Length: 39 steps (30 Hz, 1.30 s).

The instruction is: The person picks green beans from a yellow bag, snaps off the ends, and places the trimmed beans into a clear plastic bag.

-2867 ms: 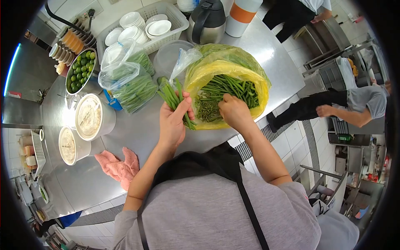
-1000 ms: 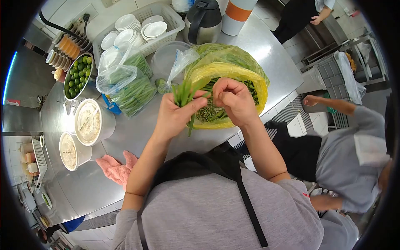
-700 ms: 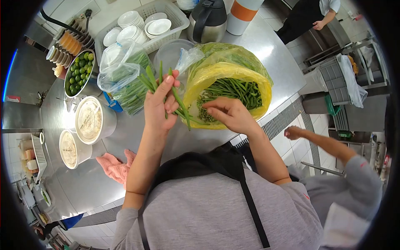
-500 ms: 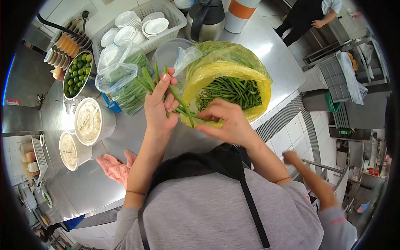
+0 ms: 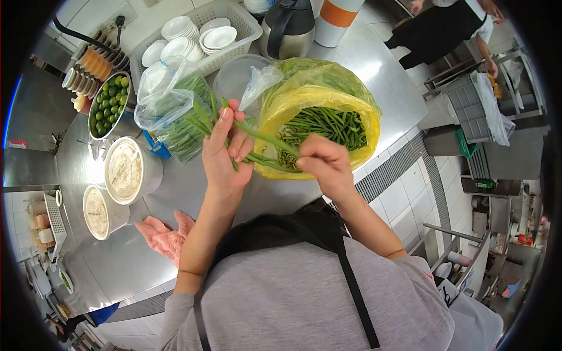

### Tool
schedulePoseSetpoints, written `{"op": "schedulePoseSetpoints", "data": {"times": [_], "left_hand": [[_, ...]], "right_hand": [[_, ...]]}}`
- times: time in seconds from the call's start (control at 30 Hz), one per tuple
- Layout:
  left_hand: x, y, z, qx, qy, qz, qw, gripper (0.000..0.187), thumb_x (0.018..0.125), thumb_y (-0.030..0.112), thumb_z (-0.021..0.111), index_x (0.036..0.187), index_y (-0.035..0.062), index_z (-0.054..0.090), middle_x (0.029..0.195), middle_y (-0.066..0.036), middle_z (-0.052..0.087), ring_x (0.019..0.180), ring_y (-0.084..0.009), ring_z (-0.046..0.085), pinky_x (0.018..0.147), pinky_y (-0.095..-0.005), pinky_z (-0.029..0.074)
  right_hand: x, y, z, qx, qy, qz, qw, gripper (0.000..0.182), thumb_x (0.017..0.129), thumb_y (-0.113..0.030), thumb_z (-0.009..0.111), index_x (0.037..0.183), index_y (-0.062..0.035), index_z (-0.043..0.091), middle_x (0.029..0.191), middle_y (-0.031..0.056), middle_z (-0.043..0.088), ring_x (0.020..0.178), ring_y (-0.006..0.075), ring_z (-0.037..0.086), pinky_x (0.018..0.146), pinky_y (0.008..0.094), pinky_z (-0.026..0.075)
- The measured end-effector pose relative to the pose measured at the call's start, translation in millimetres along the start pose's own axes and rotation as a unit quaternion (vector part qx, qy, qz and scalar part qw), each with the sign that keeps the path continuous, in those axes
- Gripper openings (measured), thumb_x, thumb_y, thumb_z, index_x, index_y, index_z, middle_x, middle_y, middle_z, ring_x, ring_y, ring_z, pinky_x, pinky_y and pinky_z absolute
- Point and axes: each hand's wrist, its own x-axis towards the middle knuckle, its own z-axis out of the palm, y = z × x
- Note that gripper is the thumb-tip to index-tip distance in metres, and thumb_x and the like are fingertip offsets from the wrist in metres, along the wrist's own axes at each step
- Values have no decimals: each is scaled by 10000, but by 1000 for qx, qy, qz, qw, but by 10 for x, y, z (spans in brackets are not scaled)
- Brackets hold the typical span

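Several long green beans lie across the palm of my left hand, held under its thumb and fingers. My right hand is closed in a pinch on the tip of one bean, which stretches between both hands. Just beyond them stands an open yellow plastic bag, with cut green beans and small trimmed ends inside. Left of my left hand, a clear plastic bag holds more long green beans.
On the steel table are two lidded white tubs, a pink cloth and a bowl of limes. A crate of white dishes and a thermal jug stand behind. Another person stands far right.
My right hand has moved slightly right and closed on a bean's tip, and that bean now extends straighter between my hands. A co-worker's arm at lower right has mostly left view.
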Motion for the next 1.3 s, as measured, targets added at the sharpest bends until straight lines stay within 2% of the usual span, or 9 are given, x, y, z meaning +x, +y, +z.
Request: {"op": "schedulePoseSetpoints", "data": {"times": [0.1,0.5,0.6,0.7,0.73,0.8,0.93,1.13,1.3], "left_hand": [[-9,-75,12,-43,8,-44,998,208,928,155,471,1075,28,544,847,-9,604,421,-12,306,344,-150,234],[-241,-288,339,-43,97,-67,992,170,927,185,480,1040,72,538,809,27,573,429,-1,320,356,-148,256],[6,-86,-42,-106,54,-10,993,167,934,194,465,1036,84,538,797,33,554,431,-1,326,361,-149,271],[34,77,-40,-103,45,15,994,168,929,209,478,1036,96,540,779,54,550,429,3,293,360,-149,256],[47,94,-40,-112,20,26,993,167,929,206,477,1038,95,539,792,54,552,429,1,292,359,-148,256],[54,84,-30,-110,-9,31,993,170,928,202,476,1043,93,538,810,50,554,426,-2,291,359,-149,254],[-29,8,36,-110,10,19,994,191,945,194,434,1039,70,546,820,20,543,445,-14,336,367,-155,287],[-11,31,-103,-120,1,26,992,175,935,226,464,990,83,547,773,30,532,526,-54,375,470,-185,359],[-39,-41,-55,5,87,-6,996,185,912,277,513,938,94,527,718,8,517,608,-101,459,605,-237,445]], "right_hand": [[-6,6,-1,392,86,-2,916,23,710,59,545,702,39,554,733,52,486,638,112,437,595,226,352],[-19,-181,-225,503,108,-229,826,86,742,-39,501,664,-14,475,707,96,459,628,185,437,587,325,376],[-96,-402,-578,435,145,-303,835,128,788,-118,490,709,-19,502,719,68,477,598,180,432,577,331,383],[-113,-192,-821,-214,120,-367,897,146,826,-116,502,776,-2,578,725,72,532,633,203,510,584,311,416],[-118,-290,-682,-250,72,-142,955,151,829,-121,531,790,11,592,742,95,562,661,226,554,595,328,449],[-46,-13,-455,-438,83,-92,891,137,815,-119,573,877,-4,615,811,113,601,717,270,595,626,356,487],[-76,-250,-81,-98,17,-67,993,192,801,-65,611,980,5,612,831,118,600,688,242,579,613,301,472],[-62,-206,-287,-185,-76,-95,975,155,769,-23,632,920,10,646,768,80,598,627,162,561,548,261,433],[-44,-248,-230,-115,128,-45,984,93,762,16,613,843,10,659,708,101,601,600,174,562,537,259,430]]}}
